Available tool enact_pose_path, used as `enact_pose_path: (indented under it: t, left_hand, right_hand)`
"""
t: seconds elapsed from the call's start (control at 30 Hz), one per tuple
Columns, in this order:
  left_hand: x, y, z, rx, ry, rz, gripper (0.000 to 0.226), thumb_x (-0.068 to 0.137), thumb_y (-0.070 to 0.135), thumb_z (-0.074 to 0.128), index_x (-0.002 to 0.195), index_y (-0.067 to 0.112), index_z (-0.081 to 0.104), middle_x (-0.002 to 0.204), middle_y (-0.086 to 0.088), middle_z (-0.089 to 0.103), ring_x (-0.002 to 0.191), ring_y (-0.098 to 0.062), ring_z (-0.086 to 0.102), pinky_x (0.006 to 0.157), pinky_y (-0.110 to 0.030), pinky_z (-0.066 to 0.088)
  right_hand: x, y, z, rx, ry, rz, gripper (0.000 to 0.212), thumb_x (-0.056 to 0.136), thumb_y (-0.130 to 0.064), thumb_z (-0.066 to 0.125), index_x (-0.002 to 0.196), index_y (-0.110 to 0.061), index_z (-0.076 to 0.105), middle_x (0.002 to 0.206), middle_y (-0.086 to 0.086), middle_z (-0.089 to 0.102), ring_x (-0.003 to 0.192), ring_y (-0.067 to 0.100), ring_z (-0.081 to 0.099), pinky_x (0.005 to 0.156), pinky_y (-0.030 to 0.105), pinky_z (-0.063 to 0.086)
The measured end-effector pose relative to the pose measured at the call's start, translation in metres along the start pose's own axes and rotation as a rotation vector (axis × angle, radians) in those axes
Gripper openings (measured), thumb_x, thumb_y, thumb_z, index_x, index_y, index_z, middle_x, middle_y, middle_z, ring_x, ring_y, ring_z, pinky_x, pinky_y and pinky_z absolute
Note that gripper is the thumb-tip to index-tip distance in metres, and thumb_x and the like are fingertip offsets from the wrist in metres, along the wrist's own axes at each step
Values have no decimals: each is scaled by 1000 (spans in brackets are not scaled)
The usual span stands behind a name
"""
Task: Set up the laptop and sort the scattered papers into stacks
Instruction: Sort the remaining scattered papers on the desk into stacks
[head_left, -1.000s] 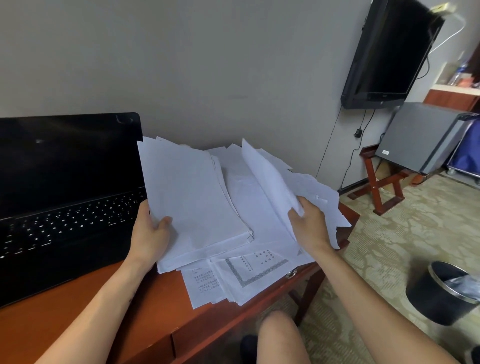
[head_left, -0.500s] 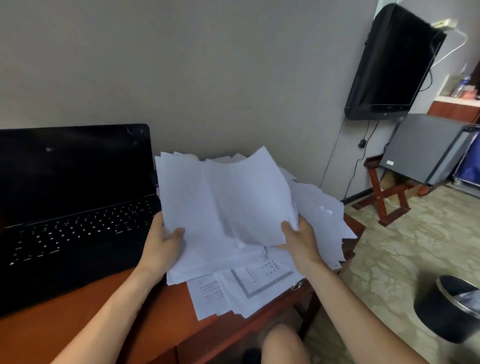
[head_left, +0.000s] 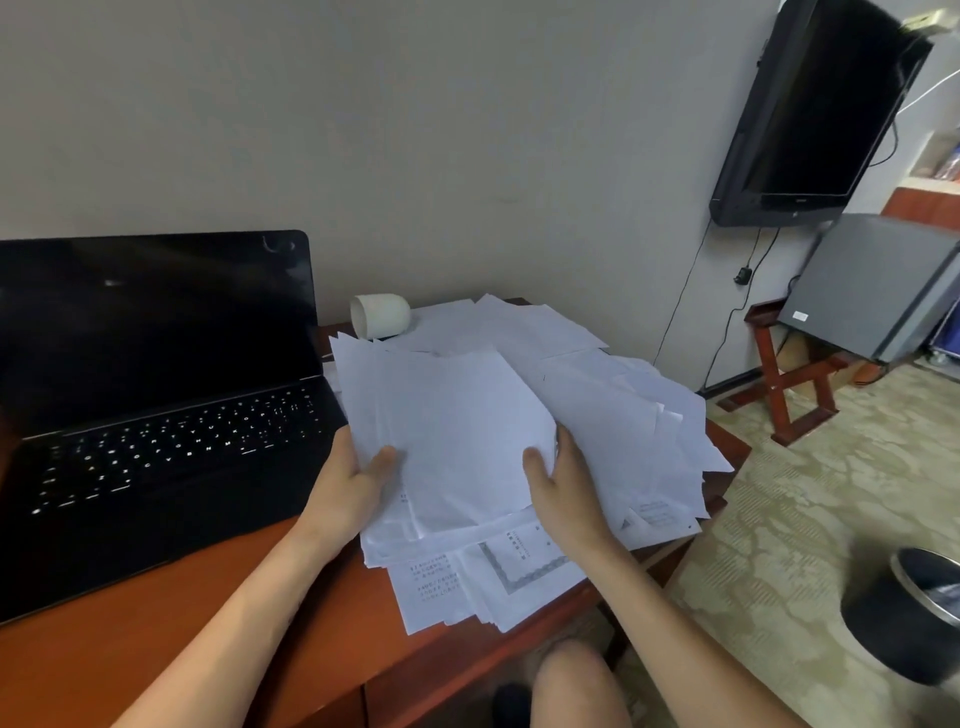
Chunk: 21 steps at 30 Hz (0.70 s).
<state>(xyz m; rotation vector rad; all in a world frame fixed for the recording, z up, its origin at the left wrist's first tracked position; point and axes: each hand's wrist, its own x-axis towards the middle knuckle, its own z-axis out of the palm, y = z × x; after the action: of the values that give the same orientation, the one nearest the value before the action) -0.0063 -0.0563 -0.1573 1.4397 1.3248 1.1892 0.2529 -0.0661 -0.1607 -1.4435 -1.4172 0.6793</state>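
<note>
- The left hand grips the left edge of a stack of papers, with the thumb laid on top and the fingers out of sight beneath.
- The right hand grips the same stack at its lower right corner, thumb on top, the other fingers hidden under the sheets.
- The stack is held tilted, its far edge higher, above the loose papers that cover the right part of the bench.
- The loose papers reach the right edge of the bench, and some hang past it.
- Printed sheets jut over the front edge, near the person's knee.
- The laptop stands open on the left part of the bench, its screen dark and its keys lit. Its right edge is just beside the stack and the left hand.
- A white cup lies on its side at the back by the wall, between the laptop screen and the papers.
- Bare wood shows in front of the laptop, under the left forearm.
- Right of the bench lies open carpet. A black bin stands well apart from the bench.
- A folding stand with a grey case sits by the wall under a television.
</note>
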Motion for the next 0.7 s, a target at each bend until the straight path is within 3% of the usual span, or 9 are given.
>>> enact_pose_path:
  t: [0.1,0.17,0.3,0.5,0.6,0.7]
  left_hand:
    - [0,1,1,65,20,-18,47,97,34,65,140,26,49,129,7,66,114,-14,68,100,-46,57]
    - [1,1,3,78,38,-28,44,101,29,64,141,22,47,128,7,66,113,-13,67,101,-43,56]
    - [1,2,6,56,75,-41,41,104,28,61,141,18,45,127,9,63,113,-9,63,97,-35,53]
    - [2,3,-3,53,41,-81,39,103,13,59,137,22,43,128,6,63,119,-19,64,101,-44,55]
    - [3,10,-12,32,85,-62,44,103,4,56,140,25,43,129,5,64,119,-19,63,104,-44,53]
    - [-2,16,-22,-14,170,-24,50,103,1,53,145,25,43,131,7,62,120,-14,62,101,-37,51]
  right_hand:
    - [-5,1,-2,6,123,32,52,105,-19,46,155,-18,29,143,-10,45,128,3,47,105,14,37]
    - [-6,3,-2,-10,166,26,41,106,-18,42,148,-16,41,135,-9,53,117,-1,53,96,4,37]
    - [-2,6,1,-50,80,29,39,108,-28,36,142,-22,54,136,-13,58,126,1,52,107,18,40]
    - [1,8,-2,-146,-25,1,39,104,-18,39,137,-24,59,132,-14,56,118,-2,50,96,8,37]
    - [0,8,-1,-90,11,37,40,105,-25,40,143,-26,51,126,-9,58,112,3,55,95,18,42]
    - [0,7,-2,-95,20,38,37,104,-24,43,141,-26,52,122,-7,56,103,0,55,90,19,45]
